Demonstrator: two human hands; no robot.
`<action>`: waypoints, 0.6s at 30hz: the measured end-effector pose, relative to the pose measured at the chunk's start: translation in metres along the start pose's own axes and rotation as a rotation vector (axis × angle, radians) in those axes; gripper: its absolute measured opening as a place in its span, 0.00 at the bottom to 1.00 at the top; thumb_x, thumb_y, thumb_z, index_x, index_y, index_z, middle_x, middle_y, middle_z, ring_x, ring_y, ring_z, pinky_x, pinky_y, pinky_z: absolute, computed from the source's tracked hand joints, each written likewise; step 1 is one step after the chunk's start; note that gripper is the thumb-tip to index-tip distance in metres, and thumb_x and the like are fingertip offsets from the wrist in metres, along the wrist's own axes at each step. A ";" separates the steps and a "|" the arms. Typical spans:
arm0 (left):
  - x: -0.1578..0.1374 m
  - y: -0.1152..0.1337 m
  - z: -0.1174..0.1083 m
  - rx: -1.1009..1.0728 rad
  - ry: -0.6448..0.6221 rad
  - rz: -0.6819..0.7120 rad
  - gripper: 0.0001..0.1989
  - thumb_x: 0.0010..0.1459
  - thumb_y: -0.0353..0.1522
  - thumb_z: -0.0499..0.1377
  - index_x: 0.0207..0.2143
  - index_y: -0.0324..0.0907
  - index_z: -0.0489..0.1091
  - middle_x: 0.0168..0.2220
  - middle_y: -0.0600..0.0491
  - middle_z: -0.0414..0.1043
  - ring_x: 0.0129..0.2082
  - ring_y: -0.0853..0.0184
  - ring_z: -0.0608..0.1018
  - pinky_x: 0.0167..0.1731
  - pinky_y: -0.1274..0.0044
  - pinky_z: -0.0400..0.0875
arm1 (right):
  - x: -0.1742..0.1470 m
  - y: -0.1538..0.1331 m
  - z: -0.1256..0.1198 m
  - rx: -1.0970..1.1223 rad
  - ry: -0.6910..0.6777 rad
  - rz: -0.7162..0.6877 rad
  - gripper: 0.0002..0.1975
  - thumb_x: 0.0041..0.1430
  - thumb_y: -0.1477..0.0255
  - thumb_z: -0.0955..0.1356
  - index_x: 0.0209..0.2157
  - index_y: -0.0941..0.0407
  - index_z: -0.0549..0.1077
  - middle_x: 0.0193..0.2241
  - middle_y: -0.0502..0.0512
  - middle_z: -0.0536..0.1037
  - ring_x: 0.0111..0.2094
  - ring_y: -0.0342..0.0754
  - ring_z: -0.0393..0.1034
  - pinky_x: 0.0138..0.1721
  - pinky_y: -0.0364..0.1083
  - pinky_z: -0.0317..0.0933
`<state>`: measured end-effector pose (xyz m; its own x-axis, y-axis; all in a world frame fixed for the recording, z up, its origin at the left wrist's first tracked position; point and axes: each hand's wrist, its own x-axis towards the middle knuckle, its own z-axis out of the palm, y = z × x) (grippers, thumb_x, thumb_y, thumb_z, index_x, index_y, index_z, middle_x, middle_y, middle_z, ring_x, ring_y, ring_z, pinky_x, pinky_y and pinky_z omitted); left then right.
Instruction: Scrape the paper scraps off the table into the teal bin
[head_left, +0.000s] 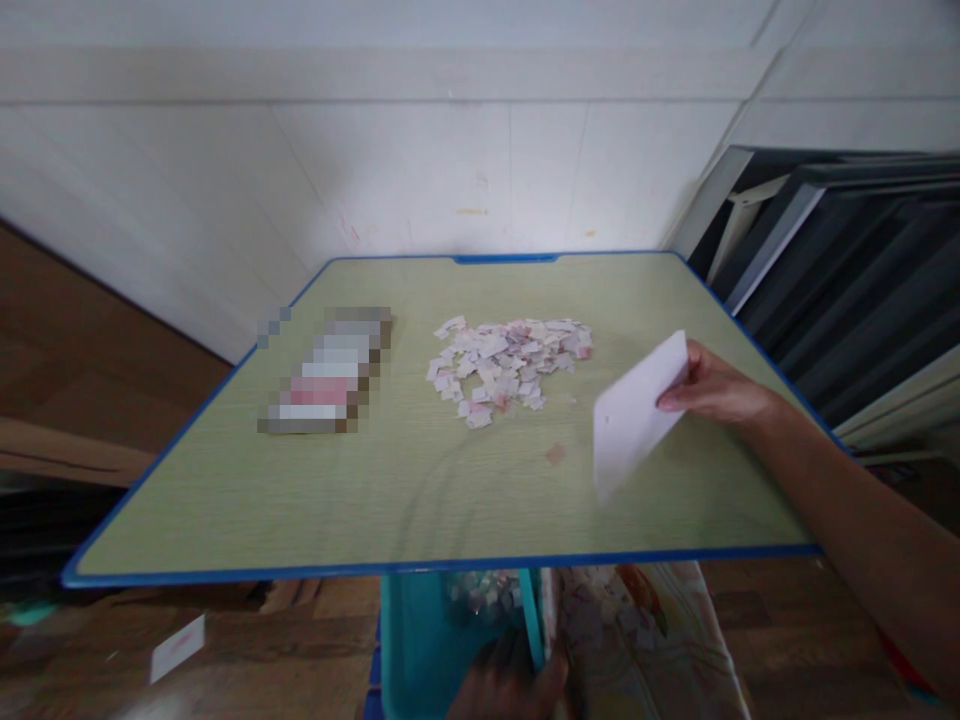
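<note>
My right hand (712, 385) pinches a white sheet of paper (637, 410) by its right edge and holds it tilted over the right side of the table. To the left of the sheet lies a loose heap of small torn paper scraps (510, 360), whitish with some pink. Below the front edge, my left hand (510, 680) is dark and slightly blurred. It is closed over the rim of a teal plastic bin (405, 640), fingers on the inner side and thumb on the outer. More paper scraps (487, 592) lie inside the bin.
The green tabletop (300, 500) has a blue rim. A blurred-out flat item (326, 375) lies at its left. Dark panels (862, 240) lean at the right, by the white wall (450, 150). A patterned cloth (660, 640) and a paper piece (178, 648) lie below the table.
</note>
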<state>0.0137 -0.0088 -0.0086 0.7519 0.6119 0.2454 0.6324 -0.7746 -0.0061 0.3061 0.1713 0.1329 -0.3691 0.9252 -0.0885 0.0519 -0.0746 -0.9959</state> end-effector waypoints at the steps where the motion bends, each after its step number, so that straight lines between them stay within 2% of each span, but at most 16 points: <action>1: 0.000 0.000 0.000 0.001 0.005 0.002 0.19 0.42 0.22 0.50 0.39 0.44 0.58 0.23 0.52 0.67 0.21 0.64 0.71 0.16 0.76 0.66 | 0.002 0.000 0.001 0.033 0.133 -0.042 0.12 0.35 0.78 0.70 0.28 0.56 0.73 0.25 0.48 0.76 0.24 0.42 0.69 0.26 0.40 0.63; 4: 0.001 0.000 0.001 -0.009 0.045 0.009 0.17 0.43 0.22 0.48 0.38 0.44 0.58 0.22 0.53 0.67 0.20 0.65 0.71 0.15 0.77 0.66 | 0.007 -0.001 0.003 0.075 0.461 -0.155 0.11 0.38 0.75 0.69 0.30 0.54 0.72 0.31 0.48 0.75 0.27 0.42 0.69 0.31 0.42 0.63; 6: 0.002 -0.001 0.001 -0.010 0.065 0.012 0.16 0.45 0.22 0.47 0.38 0.44 0.58 0.22 0.53 0.67 0.21 0.65 0.71 0.16 0.78 0.66 | 0.010 -0.002 0.002 0.092 0.553 -0.194 0.11 0.39 0.75 0.69 0.30 0.54 0.72 0.34 0.48 0.74 0.30 0.42 0.68 0.33 0.43 0.63; 12: 0.004 0.000 0.001 0.011 0.104 0.002 0.14 0.48 0.22 0.43 0.36 0.44 0.58 0.20 0.54 0.66 0.18 0.67 0.70 0.15 0.80 0.65 | 0.010 0.001 -0.004 0.080 0.587 -0.169 0.17 0.37 0.75 0.70 0.34 0.57 0.71 0.35 0.51 0.74 0.30 0.43 0.68 0.33 0.42 0.62; 18: 0.002 0.001 0.000 0.006 0.080 -0.015 0.14 0.47 0.22 0.44 0.36 0.44 0.58 0.22 0.53 0.67 0.20 0.66 0.71 0.16 0.79 0.64 | 0.007 0.000 -0.006 0.033 0.541 -0.129 0.15 0.37 0.75 0.70 0.32 0.56 0.72 0.32 0.50 0.75 0.27 0.42 0.67 0.30 0.41 0.62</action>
<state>0.0160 -0.0079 -0.0079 0.7250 0.6087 0.3223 0.6450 -0.7642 -0.0076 0.3088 0.1799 0.1324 0.1592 0.9860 0.0488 0.0055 0.0485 -0.9988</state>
